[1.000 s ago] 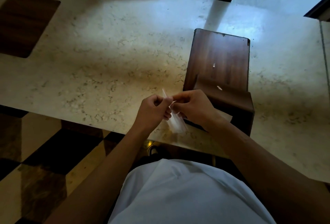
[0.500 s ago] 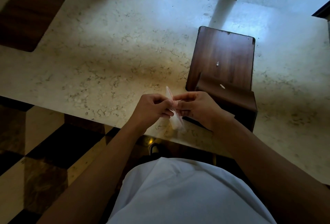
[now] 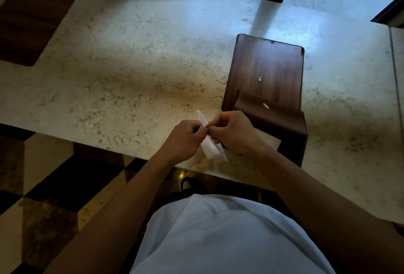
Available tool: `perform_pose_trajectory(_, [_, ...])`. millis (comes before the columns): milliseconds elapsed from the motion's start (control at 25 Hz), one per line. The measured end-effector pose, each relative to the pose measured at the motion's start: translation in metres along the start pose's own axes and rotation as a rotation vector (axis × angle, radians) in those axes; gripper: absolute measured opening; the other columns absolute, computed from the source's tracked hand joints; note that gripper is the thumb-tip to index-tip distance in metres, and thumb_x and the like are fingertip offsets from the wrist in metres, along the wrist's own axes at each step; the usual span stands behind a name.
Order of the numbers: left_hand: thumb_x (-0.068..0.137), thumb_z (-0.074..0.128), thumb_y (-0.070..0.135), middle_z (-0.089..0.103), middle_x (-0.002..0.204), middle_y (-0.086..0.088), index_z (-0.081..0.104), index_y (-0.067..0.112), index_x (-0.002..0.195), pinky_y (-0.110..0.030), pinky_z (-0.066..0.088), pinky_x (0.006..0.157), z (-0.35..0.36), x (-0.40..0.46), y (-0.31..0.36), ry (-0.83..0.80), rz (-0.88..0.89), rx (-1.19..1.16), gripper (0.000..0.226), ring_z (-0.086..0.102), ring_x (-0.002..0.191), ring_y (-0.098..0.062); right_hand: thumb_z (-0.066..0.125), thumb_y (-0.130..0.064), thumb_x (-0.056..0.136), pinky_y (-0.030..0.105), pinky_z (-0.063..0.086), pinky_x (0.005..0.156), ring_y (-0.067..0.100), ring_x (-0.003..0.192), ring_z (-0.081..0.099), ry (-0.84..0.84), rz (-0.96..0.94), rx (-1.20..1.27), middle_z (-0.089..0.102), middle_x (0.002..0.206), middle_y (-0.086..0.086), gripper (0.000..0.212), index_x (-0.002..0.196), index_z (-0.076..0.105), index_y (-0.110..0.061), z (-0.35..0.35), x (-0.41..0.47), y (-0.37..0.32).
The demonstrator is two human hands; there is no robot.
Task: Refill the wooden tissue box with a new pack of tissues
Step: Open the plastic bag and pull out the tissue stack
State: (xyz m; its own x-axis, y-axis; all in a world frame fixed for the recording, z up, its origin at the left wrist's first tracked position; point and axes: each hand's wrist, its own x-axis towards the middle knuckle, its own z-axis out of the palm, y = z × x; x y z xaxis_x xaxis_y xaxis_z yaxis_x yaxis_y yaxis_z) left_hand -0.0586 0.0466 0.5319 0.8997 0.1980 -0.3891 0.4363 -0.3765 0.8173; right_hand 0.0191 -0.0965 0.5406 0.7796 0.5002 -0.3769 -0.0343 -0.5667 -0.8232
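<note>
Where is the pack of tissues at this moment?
In the head view the pack of tissues is held between the left hand and right hand, above the near edge of the marble counter, just left of the wooden box.

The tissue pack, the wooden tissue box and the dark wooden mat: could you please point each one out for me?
tissue pack [image 3: 213, 152]: head view, on its lower white plastic end below the hands.
wooden tissue box [image 3: 266, 72]: head view, on its flat wooden panel.
dark wooden mat [image 3: 30, 24]: head view, on its middle.
</note>
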Motion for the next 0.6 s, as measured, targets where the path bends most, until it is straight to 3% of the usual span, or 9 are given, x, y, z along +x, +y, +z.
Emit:
perform_pose_trajectory(200, [0.089, 0.058, 0.021, 0.045, 0.052, 0.001, 0.051, 0.007, 0.059, -0.024, 0.029, 0.046, -0.006, -0.001, -0.006, 0.057, -0.002, 0.188, 0.035, 0.034, 0.043, -0.006, 0.078, -0.012, 0.086, 0.006, 0.05, 0.056, 0.0, 0.059, 0.064, 0.222, -0.102, -0.207, 0.066, 0.072, -0.016, 0.015, 0.077, 0.071, -0.023, -0.021, 0.004, 0.006])
perform_pose_trajectory(320, [0.087, 0.065, 0.025, 0.05, 0.051, 0.003, 0.052, 0.012, 0.055, -0.023, 0.031, 0.046, -0.026, 0.003, -0.013, 0.046, -0.071, 0.327, 0.037, 0.037, 0.041, -0.006, 0.08, -0.01, 0.083, 0.003, 0.047, 0.058, 0.001, 0.058, 0.062, 0.284, -0.201, -0.314, 0.066, 0.07, -0.011, 0.011, 0.078, 0.073, -0.017, -0.035, 0.002, 0.012])
perform_pose_trajectory(480, [0.086, 0.07, 0.025, 0.058, 0.053, -0.005, 0.054, 0.012, 0.052, -0.024, 0.032, 0.046, -0.038, 0.006, -0.009, 0.047, -0.062, 0.445, 0.04, 0.044, 0.045, -0.013, 0.075, -0.007, 0.084, 0.03, 0.057, 0.066, 0.007, 0.066, 0.062, 0.263, -0.315, -0.405, 0.069, 0.075, -0.004, 0.009, 0.079, 0.072, -0.014, -0.029, 0.0, 0.011])
perform_pose_trajectory(600, [0.087, 0.07, 0.026, 0.069, 0.058, -0.003, 0.066, 0.01, 0.06, -0.019, 0.036, 0.046, -0.039, 0.003, -0.005, 0.083, -0.023, 0.399, 0.031, 0.054, 0.041, -0.003, 0.076, -0.007, 0.085, 0.028, 0.059, 0.065, 0.004, 0.067, 0.064, 0.272, -0.293, -0.333, 0.072, 0.077, -0.004, 0.008, 0.082, 0.075, -0.014, -0.034, 0.001, 0.011])
